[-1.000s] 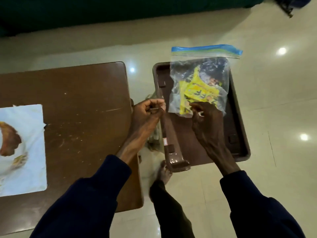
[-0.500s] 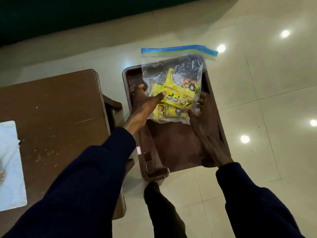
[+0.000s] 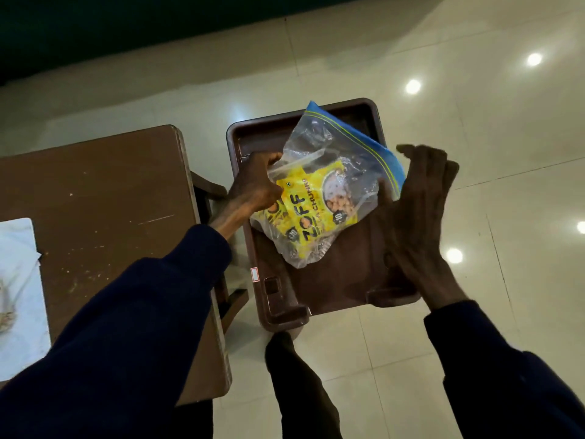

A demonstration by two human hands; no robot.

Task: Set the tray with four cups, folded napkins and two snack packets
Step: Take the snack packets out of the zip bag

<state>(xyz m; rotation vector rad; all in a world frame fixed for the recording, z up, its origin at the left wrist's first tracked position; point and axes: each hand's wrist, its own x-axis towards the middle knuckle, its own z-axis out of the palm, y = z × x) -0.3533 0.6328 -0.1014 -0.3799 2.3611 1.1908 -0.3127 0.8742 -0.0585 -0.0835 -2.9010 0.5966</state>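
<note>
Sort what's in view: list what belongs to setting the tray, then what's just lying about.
Belongs to the job:
brown tray
zip bag with yellow snack packets inside
left hand, gripping the bag
right hand, open beside the bag

Just lying about:
brown table
white paper with food scraps on it

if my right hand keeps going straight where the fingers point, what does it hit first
Probably the blue zip edge of the clear bag: the right hand is open beside it, fingers aimed up and left. Depth is unclear.

Long dark navy sleeves (image 3: 133,327) to both wrists; dark trousers (image 3: 297,391); bare hands
</note>
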